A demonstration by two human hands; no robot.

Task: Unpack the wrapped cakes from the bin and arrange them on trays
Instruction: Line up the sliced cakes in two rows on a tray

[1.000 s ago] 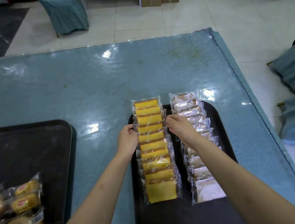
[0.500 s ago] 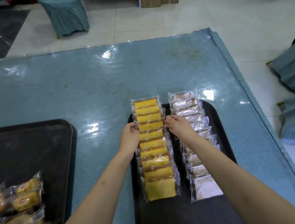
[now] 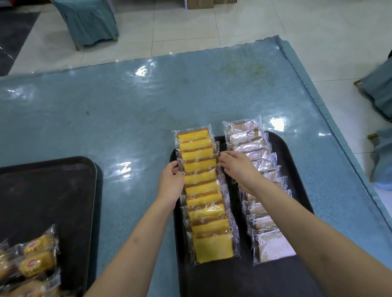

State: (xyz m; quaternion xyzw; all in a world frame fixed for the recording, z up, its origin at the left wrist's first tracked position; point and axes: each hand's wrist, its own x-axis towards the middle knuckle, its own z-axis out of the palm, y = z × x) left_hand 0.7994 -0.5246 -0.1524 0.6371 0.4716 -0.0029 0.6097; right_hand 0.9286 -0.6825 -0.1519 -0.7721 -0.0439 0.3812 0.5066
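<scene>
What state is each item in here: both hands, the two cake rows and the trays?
Left hand: fingers against yellow cake row's left edge.
Right hand: fingers against that row's right edge.
Yellow cake row: wrapped, overlapping.
Pale cake row: wrapped, overlapping.
Right tray: holds both rows.
Left tray: wrapped buns at near end.
</scene>
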